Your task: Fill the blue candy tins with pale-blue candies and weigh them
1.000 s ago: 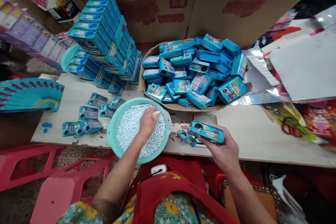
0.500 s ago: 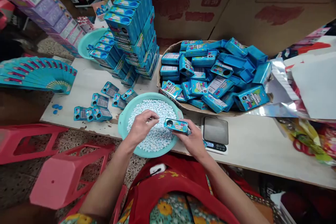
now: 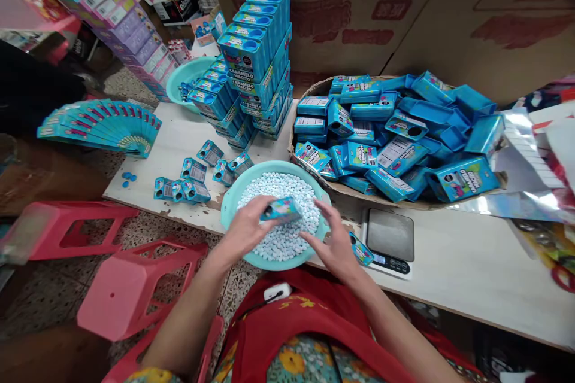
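The bowl [image 3: 227, 208] is moulded in smooth turquoise plastic, and its pale pellets [image 3: 287, 246] are finished matt and chalky. The loose boxes [image 3: 465, 179] are made of glossy printed card, while the carton [image 3: 387, 201] around them is formed of dull brown cardboard, roughly torn at the rim. The held box [image 3: 287, 209] is blurred, so its seeming sheen cannot be fully trusted. The tabletop [image 3: 467, 257] is coated smooth and pale, chipped rough in places. The scale [image 3: 390, 234] is topped with grey metal; the stools [image 3: 112, 293] are moulded in red plastic.
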